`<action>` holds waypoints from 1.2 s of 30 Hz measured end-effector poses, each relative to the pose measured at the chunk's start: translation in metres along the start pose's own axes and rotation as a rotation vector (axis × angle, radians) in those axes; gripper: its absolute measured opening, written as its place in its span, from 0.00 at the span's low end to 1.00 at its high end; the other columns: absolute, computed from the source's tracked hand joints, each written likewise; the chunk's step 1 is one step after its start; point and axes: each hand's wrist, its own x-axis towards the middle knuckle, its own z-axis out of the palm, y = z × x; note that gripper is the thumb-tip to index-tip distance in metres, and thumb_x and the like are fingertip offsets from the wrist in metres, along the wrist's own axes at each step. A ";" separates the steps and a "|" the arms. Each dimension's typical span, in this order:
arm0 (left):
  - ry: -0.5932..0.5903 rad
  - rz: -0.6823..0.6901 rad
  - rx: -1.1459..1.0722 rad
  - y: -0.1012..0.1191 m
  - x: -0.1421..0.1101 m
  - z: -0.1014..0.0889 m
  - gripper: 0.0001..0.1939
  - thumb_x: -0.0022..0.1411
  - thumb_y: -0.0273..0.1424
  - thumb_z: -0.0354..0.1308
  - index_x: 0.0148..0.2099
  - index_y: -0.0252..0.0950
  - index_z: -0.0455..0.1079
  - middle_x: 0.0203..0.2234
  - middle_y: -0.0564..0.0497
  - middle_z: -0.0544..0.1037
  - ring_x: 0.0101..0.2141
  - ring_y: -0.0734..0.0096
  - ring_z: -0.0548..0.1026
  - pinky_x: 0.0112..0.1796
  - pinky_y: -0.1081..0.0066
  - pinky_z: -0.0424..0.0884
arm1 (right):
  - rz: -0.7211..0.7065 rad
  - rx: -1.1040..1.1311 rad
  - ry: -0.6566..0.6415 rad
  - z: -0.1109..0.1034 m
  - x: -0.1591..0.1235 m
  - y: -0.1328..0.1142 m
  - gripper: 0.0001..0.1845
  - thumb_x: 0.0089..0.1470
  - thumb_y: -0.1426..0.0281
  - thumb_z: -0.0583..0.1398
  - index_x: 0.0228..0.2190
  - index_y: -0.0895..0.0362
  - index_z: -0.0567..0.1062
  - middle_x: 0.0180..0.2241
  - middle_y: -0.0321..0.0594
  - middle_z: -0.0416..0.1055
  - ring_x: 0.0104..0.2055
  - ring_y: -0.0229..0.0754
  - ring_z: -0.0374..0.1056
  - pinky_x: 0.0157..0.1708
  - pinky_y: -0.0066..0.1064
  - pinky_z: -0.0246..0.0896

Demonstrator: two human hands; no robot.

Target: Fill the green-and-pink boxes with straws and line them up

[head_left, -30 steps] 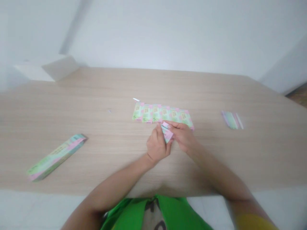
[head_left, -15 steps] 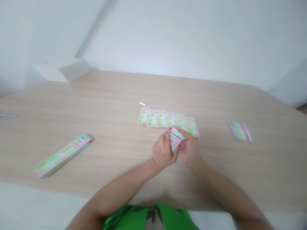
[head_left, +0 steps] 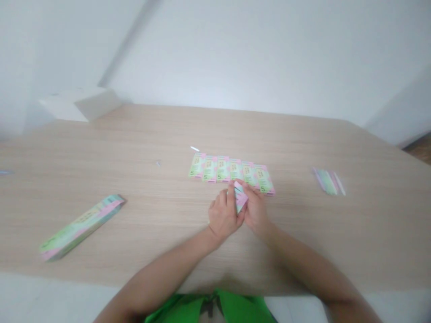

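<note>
Between my two hands is a small pink-and-green printed box (head_left: 240, 200), partly covered by my fingers. My left hand (head_left: 225, 214) wraps around its left side, thumb low and fingers over the top. On the other side my right hand (head_left: 256, 208) is closed on the box's right edge and upper end. Just beyond my hands lies a row of several flat boxes (head_left: 222, 168) in the same pink and green print, each marked with a 5. My fingertips overlap the near edge of that row in view.
A long printed box (head_left: 82, 228) lies slantwise at the left. Several slim pastel sticks or sachets (head_left: 329, 181) lie at the right. A small white strip (head_left: 194, 148) sits behind the row. A white open-flapped box (head_left: 82, 105) stands at the back left of the wooden table (head_left: 168, 130).
The upper end of the held box, which stood apart as a flap, now looks pressed down under my right fingers. My hands have drawn closer together. The whole view has shifted slightly.
</note>
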 end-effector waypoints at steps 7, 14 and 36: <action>0.041 0.067 -0.158 -0.009 -0.003 0.001 0.40 0.66 0.43 0.49 0.71 0.29 0.38 0.51 0.35 0.72 0.46 0.58 0.74 0.40 0.65 0.74 | 0.000 0.027 -0.036 0.003 -0.007 -0.002 0.15 0.41 0.59 0.70 0.31 0.54 0.82 0.38 0.40 0.79 0.42 0.45 0.74 0.48 0.41 0.68; 0.039 -0.025 -0.245 -0.006 -0.006 0.004 0.42 0.65 0.45 0.50 0.70 0.27 0.38 0.47 0.33 0.71 0.42 0.56 0.74 0.34 0.64 0.75 | 0.061 0.004 -0.177 0.006 -0.018 -0.014 0.14 0.48 0.60 0.66 0.35 0.55 0.83 0.38 0.41 0.79 0.40 0.43 0.74 0.46 0.36 0.69; 0.035 -0.039 -0.340 -0.022 -0.010 0.008 0.45 0.64 0.45 0.47 0.70 0.22 0.33 0.62 0.23 0.58 0.56 0.46 0.70 0.43 0.57 0.75 | -0.321 -0.599 -0.438 0.000 -0.019 -0.022 0.22 0.50 0.74 0.58 0.46 0.46 0.79 0.58 0.30 0.68 0.65 0.43 0.57 0.69 0.40 0.38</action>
